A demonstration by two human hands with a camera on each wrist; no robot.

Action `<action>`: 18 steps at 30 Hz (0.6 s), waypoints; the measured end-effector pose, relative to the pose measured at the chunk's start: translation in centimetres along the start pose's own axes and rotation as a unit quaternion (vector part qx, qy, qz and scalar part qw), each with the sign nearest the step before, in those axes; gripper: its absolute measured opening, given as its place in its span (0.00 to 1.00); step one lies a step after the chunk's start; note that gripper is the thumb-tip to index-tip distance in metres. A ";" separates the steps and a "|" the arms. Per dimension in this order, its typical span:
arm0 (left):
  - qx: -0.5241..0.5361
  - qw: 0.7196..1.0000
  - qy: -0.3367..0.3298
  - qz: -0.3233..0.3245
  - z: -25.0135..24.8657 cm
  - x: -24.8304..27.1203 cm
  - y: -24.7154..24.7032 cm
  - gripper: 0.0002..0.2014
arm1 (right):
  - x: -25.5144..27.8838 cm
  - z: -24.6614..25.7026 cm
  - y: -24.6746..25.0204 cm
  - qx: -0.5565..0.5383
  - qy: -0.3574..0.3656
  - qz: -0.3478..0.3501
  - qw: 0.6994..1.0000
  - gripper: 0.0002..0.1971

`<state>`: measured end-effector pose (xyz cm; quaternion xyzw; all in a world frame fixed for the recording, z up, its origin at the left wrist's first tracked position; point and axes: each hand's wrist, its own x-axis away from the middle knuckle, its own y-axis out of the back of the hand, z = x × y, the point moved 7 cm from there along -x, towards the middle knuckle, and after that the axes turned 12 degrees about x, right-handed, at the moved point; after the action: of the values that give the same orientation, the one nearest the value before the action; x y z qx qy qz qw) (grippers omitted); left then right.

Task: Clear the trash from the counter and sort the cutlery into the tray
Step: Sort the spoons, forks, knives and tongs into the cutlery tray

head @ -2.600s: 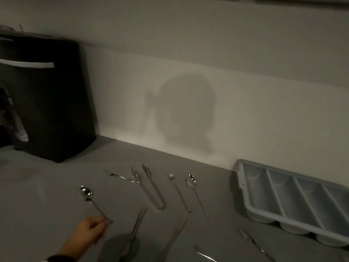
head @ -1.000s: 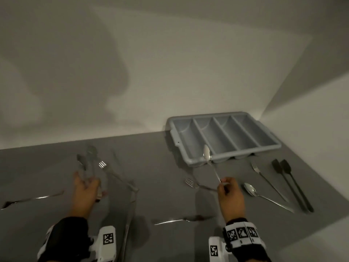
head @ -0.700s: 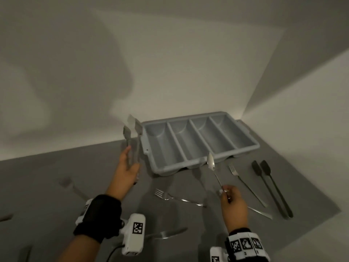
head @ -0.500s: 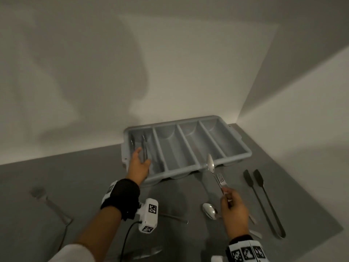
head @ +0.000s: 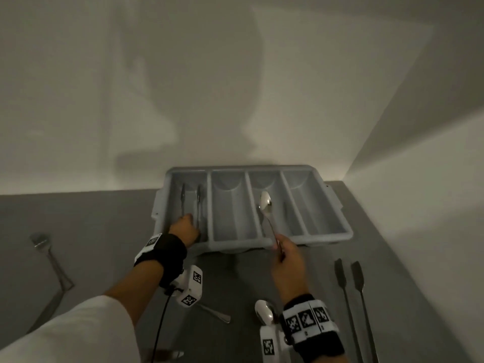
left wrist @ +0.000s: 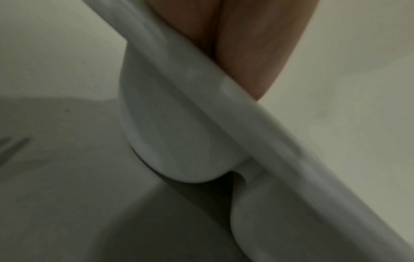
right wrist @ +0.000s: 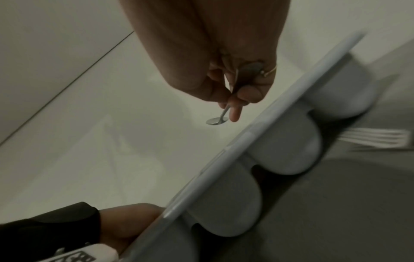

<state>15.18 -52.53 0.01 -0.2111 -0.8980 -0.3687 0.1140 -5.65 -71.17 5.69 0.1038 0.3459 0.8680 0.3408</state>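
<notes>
The room is dim. A plain pale wall (head: 78, 100) fills the top and the middle of the head view. A big soft shadow (head: 188, 87) falls on it, near the top middle. At the right of the frame a second pale wall (head: 424, 205) meets the first, and the 2 walls make a corner at the right middle. This side wall has a bright patch low down and a darker part above. A flat gray counter (head: 104, 231) runs along the bottom of the frame, up to both walls.
</notes>
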 end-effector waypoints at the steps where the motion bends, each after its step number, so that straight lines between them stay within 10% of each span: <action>1: 0.033 0.999 -0.023 -0.011 -0.3 0.5 0.5 0.26 | -1.1 1.3 -1.0 0.003 0.017 0.013 1.000 0.17; 8: 0.186 0.967 -0.169 -0.053 1.7 9.9 4.8 0.16 | -8.9 6.3 -11.3 0.207 0.080 0.151 0.963 0.17; 18: 0.160 0.983 -0.050 -0.081 17.0 18.2 7.8 0.23 | -10.2 4.6 -16.7 0.427 0.033 0.319 0.846 0.16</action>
<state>1.80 -30.10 -0.60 -0.1350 -0.9640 -0.2177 0.0713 12.55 -66.64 -1.59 0.3146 0.6412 0.6985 -0.0442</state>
